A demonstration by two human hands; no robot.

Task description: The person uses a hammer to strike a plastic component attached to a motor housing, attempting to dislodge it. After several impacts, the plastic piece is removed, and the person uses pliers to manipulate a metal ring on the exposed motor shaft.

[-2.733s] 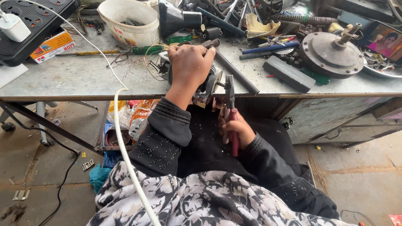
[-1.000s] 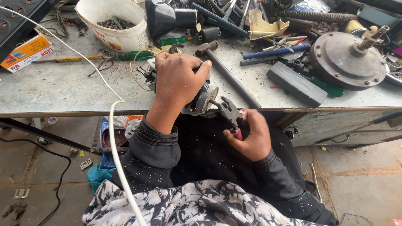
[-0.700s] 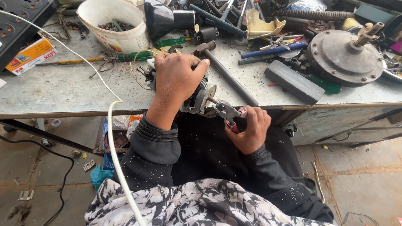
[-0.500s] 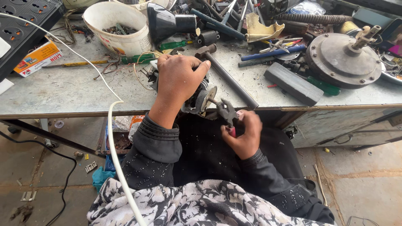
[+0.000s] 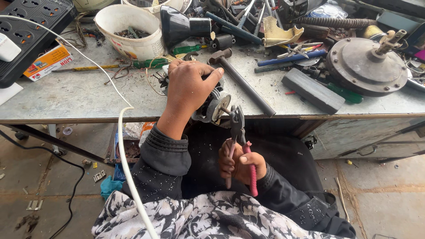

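While the left hand (image 5: 188,86) clamped the small motor (image 5: 211,104) at the bench's (image 5: 79,99) near edge, work on its shaft looked unfinished.
Right hand (image 5: 241,163) gripped red-handled pliers (image 5: 238,132), tips at the shaft end (housing apparently unopened); hammer (image 5: 241,79) lay just right.

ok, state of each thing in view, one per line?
left hand: clamped over the small motor
small motor: at the bench edge, shaft facing the pliers
right hand: closed around the pliers' handles
pliers: tip at the motor shaft
hammer: lying flat on the bench
white tub: upright, scraps inside
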